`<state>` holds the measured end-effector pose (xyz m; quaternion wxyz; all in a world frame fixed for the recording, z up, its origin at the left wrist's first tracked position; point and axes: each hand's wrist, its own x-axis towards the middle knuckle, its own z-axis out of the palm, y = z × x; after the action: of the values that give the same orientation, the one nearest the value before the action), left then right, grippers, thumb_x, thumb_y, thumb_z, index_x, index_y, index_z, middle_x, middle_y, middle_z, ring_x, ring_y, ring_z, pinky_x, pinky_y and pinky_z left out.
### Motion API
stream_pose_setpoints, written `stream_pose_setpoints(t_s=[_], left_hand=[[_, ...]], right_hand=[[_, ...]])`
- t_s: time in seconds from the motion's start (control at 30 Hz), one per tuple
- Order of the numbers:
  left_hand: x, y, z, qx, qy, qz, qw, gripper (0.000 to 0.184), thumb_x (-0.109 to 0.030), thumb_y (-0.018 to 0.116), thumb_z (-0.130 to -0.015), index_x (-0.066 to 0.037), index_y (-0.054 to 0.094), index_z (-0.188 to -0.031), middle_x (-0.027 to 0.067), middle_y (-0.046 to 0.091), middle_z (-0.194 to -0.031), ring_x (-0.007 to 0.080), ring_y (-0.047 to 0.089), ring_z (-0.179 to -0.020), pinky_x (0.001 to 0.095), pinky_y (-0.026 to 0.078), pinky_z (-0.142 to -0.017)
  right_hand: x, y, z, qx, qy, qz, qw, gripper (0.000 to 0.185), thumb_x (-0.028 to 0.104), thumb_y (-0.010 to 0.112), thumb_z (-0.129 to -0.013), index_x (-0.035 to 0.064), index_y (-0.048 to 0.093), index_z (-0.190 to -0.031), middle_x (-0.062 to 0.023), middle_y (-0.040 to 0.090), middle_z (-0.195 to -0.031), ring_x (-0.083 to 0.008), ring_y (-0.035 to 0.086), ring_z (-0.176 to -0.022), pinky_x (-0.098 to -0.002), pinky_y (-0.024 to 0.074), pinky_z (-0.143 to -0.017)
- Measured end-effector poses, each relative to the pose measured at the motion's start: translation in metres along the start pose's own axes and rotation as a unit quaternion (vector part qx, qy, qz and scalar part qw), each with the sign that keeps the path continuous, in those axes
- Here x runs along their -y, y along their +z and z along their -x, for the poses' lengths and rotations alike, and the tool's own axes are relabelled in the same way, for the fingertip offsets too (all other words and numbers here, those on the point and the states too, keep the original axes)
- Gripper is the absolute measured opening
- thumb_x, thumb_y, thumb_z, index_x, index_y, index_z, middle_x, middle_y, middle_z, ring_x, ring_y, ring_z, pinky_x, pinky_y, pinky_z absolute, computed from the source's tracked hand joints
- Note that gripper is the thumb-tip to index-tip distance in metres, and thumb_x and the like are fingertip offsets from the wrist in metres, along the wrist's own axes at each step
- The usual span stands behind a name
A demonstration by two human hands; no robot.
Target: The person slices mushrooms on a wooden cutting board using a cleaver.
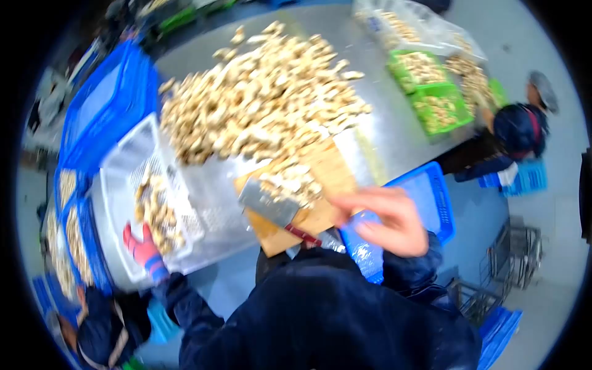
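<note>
My left hand [145, 250], in a pink and blue glove, has its fingers spread at the near left side of a white basket [112, 203], which holds some pale tan, knobbly pieces [157, 213]. My bare right hand [391, 222] hovers right of the wooden cutting board [340, 169], above blue containers. It is blurred, with a gap between thumb and fingers and nothing visible in it. A cleaver [268, 202] lies across the board, its red handle toward me. Small cut pieces [293, 185] sit beside its blade.
A large heap of the same pieces [265, 98] covers much of the metal table [327, 18]. Blue crates [111, 105] stand at left, a blue tub [438, 197] at right. Filled green baskets [441, 111] are farther right, near a co-worker [518, 132]. Another person [108, 333] is lower left.
</note>
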<state>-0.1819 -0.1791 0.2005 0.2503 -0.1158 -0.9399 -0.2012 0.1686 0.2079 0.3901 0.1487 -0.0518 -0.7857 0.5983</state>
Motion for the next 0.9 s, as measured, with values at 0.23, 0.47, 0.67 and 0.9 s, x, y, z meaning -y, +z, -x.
stream_pose_setpoints(t_s=[0.23, 0.47, 0.67, 0.9], left_hand=[[-0.022, 0.017, -0.011, 0.066, -0.078, 0.076, 0.992, 0.051, -0.024, 0.066, -0.079, -0.006, 0.047, -0.123, 0.0145, 0.045, -0.124, 0.0297, 0.044, -0.114, 0.0359, 0.036, -0.096], [-0.042, 0.037, -0.035, 0.022, -0.006, 0.091, 0.996, 0.050, -0.028, 0.067, -0.079, -0.008, 0.050, -0.122, 0.0156, 0.046, -0.125, 0.0298, 0.045, -0.114, 0.0366, 0.036, -0.095], [-0.049, 0.052, -0.037, 0.043, -0.041, 0.133, 0.989, 0.052, -0.031, 0.066, -0.079, -0.006, 0.051, -0.122, 0.0151, 0.047, -0.125, 0.0278, 0.045, -0.115, 0.0326, 0.035, -0.095], [-0.050, 0.034, -0.032, 0.065, -0.072, 0.165, 0.981, 0.054, -0.032, 0.067, -0.078, -0.007, 0.051, -0.123, 0.0154, 0.045, -0.126, 0.0274, 0.045, -0.116, 0.0327, 0.035, -0.096]], right_hand=[[0.158, -0.075, 0.066, 0.108, -0.356, 0.034, 0.928, 0.019, 0.018, 0.050, -0.088, 0.0068, 0.065, -0.086, -0.0087, 0.065, -0.075, -0.0181, 0.058, -0.053, -0.0257, 0.0495, -0.052], [0.194, -0.050, 0.117, 0.102, -0.214, 0.005, 0.971, 0.035, 0.015, 0.047, -0.090, 0.0014, 0.062, -0.062, -0.0077, 0.065, -0.077, -0.0150, 0.060, -0.055, -0.0239, 0.0516, -0.058], [0.190, -0.046, 0.142, 0.073, -0.242, -0.010, 0.967, 0.033, 0.013, 0.047, -0.090, 0.0011, 0.062, -0.063, -0.0078, 0.065, -0.076, -0.0149, 0.059, -0.055, -0.0239, 0.0514, -0.057], [0.196, -0.035, 0.159, 0.060, -0.287, 0.000, 0.956, 0.032, 0.013, 0.047, -0.090, 0.0012, 0.062, -0.064, -0.0079, 0.065, -0.076, -0.0149, 0.059, -0.055, -0.0239, 0.0511, -0.056]])
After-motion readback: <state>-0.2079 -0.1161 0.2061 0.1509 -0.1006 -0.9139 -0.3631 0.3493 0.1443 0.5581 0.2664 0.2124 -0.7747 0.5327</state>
